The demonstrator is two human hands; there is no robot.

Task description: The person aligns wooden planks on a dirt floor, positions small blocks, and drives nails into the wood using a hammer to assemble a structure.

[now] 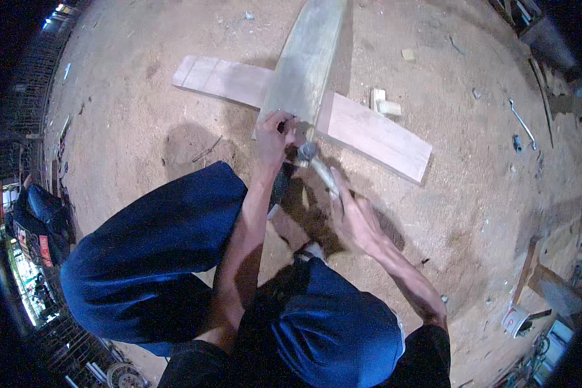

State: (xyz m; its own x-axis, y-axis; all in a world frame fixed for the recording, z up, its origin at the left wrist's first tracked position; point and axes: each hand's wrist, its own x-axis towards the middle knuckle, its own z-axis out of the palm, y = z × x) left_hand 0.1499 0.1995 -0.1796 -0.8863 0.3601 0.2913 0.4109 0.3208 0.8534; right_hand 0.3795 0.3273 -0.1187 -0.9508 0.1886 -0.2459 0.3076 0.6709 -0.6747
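- the right hand (352, 216) is closed round the handle of a hammer (317, 165), whose metal head sits just beside the left hand's fingertips.
- the left hand (273, 137) pinches something small, probably a nail though too small to tell, against the near end of the grey plank (307, 61).
- the grey plank lies across a paler, pinkish board (368, 132) on the sawdust floor (142, 129), forming a cross.
- risk: the hammer head is so close to the pinching fingers that a skewed blow could hit them.
- the plank looks worn, dusty and tapered at its near end.
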